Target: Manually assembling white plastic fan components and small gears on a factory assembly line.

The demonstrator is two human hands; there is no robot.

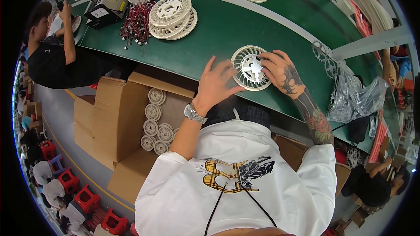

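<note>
- White hooded top with a printed patch [238, 175] fills the lower view, closest to the lens; both forearms rise from it to the green bench [218, 39].
- On the bench's near part, a round cream slotted disc [249, 67] lies flat, between the two hands.
- The left hand [216, 83] is spread open, fingers fanned, its fingertips at the disc's left rim; nothing is enclosed by it.
- The right hand [278, 70] is curled over the disc's right side, fingertips at the cross-shaped hub; whether the disc is gripped or only pressed cannot be told.
- The disc is judged light, stiff moulded plastic, with thin ribs that could snap; the solid outer rim is judged the safest hold.
- Beyond it, a stack of like discs [173, 15] and a bundle of red-and-black wired parts [138, 22] are seen, well apart.
- A crumpled clear bag [354, 98] lies near the right forearm and could be snagged.
- An open carton [122, 122] with small discs stands below, to the left.
- Another person [52, 59] is seated at far left.
</note>
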